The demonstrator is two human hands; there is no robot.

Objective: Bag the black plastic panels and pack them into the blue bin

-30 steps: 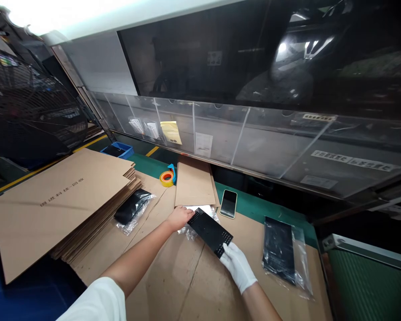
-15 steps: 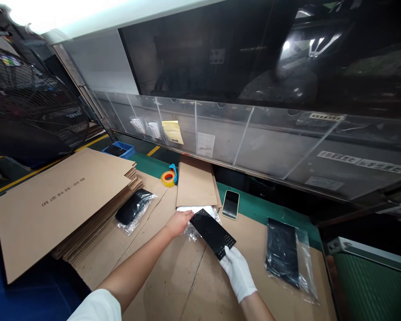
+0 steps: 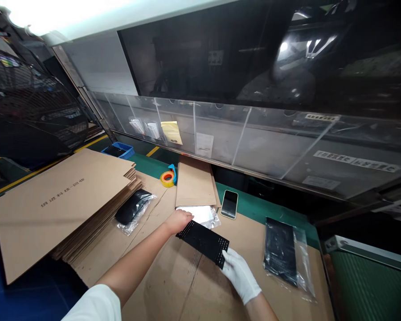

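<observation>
Gripping a plate (image 3: 204, 243) by opposite ends, the bare left hand (image 3: 178, 221) and gloved right hand (image 3: 239, 272) hold it over the bench (image 3: 254, 207), near a phone (image 3: 229, 205); bags lie left (image 3: 133, 208) and right (image 3: 280, 253) of the plate.

The flat panel (image 3: 203, 243) is black, thin and oblong, with straight edges. Rows of small holes crowd each of its two short ends, pale where light shows through at the right one, while the broad middle is dark and mostly plain, with a few tiny marks. It lies aslant above the tabletop (image 3: 160, 281), its left end farther off and its right end nearer, broad face upward. The bare left hand (image 3: 178, 221) grips its far left end; the white-gloved right hand (image 3: 239, 275) pinches the near right end.
</observation>
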